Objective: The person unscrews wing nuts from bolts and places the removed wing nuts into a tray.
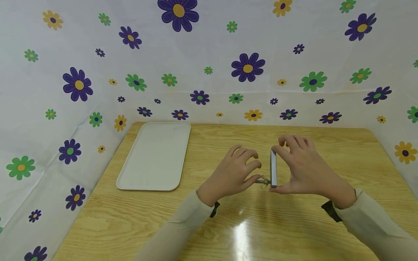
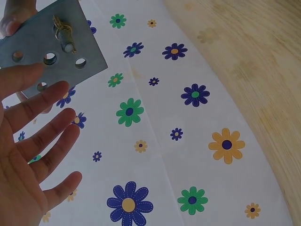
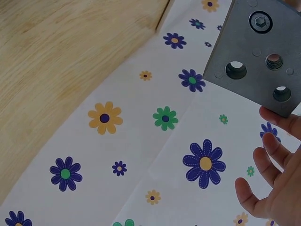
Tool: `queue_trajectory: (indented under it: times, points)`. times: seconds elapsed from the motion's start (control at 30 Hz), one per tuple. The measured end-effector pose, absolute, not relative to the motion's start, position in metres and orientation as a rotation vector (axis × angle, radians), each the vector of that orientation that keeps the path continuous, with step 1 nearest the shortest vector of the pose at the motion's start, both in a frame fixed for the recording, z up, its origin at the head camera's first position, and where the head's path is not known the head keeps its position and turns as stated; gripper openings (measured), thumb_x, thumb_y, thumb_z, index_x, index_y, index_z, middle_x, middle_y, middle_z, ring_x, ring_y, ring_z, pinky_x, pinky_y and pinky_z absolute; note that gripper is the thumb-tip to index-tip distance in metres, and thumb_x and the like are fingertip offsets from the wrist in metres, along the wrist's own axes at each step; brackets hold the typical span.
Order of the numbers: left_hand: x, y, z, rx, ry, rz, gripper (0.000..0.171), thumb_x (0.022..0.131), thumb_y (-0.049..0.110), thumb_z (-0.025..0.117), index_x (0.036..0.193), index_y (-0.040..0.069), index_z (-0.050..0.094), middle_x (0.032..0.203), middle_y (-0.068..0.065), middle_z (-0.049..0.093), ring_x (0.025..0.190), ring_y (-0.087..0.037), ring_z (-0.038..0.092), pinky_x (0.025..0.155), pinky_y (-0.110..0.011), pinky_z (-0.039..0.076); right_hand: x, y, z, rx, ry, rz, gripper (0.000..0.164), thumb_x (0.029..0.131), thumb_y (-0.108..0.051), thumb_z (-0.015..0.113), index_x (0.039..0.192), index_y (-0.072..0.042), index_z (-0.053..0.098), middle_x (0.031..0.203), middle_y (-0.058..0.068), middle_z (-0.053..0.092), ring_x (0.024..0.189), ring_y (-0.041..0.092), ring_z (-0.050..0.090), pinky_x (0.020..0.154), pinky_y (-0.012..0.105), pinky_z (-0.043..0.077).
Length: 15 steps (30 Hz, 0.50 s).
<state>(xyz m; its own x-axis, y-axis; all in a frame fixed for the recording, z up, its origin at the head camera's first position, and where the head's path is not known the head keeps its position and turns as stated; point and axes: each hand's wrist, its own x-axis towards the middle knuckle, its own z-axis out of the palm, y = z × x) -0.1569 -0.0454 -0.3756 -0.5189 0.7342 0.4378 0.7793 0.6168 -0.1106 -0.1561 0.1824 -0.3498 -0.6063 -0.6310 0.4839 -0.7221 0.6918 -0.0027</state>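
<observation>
My right hand (image 1: 303, 166) holds a thick grey metal plate (image 1: 273, 170) upright by its edges, thumb at the bottom and index finger at the top. A bolt (image 2: 67, 42) sticks out of the plate's left face, with a thin brass-coloured wire clip (image 2: 57, 26) around it. My left hand (image 1: 232, 172) is beside it, fingers spread and bent a little, thumb tip right at the bolt's free end. In the right wrist view, the plate's other face (image 3: 240, 44) shows a hex-socket bolt head (image 3: 260, 21) in a recess and several holes, one threaded.
An off-white tray (image 1: 153, 156) lies on the wood-grain table (image 1: 209, 232), left of my hands. Flower-printed white sheeting (image 1: 209, 47) hangs behind the table and along its sides.
</observation>
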Motion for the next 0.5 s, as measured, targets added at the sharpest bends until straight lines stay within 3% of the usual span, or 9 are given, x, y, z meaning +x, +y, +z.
queue_trajectory:
  times: [0.23,0.4,0.5]
  points:
    - [-0.1557,-0.0464,-0.376,-1.203,-2.39,-0.142,0.022,0.089,0.039,0.061,0.1,0.02,0.066,0.109,0.003,0.06,0.106,-0.015,0.057,0.107,-0.042,0.038,-0.1544,0.1812,-0.3506,1.051,-2.441,0.304,0.092,0.057,-0.087,0.055,0.106,-0.009,0.057,0.105,0.012,0.047,0.098,0.03,0.042,0.078,0.051,0.035]
    - [-0.1543,-0.0469,-0.376,-1.208,-2.391,-0.164,0.022,0.089,0.039,0.061,0.1,0.02,0.066,0.108,0.003,0.06,0.105,-0.015,0.057,0.107,-0.042,0.038,-0.1534,0.1805,-0.3519,1.062,-2.429,0.347,0.088,0.05,-0.074,0.073,0.107,-0.009,0.056,0.106,0.013,0.047,0.099,0.031,0.041,0.082,0.053,0.033]
    - [-0.1533,-0.0472,-0.376,-1.215,-2.397,-0.179,0.022,0.089,0.039,0.06,0.1,0.02,0.066,0.108,0.002,0.06,0.106,-0.015,0.057,0.107,-0.042,0.037,-0.1527,0.1803,-0.353,1.062,-2.43,0.352,0.088,0.049,-0.072,0.075,0.107,-0.009,0.056,0.106,0.013,0.046,0.1,0.031,0.041,0.083,0.054,0.033]
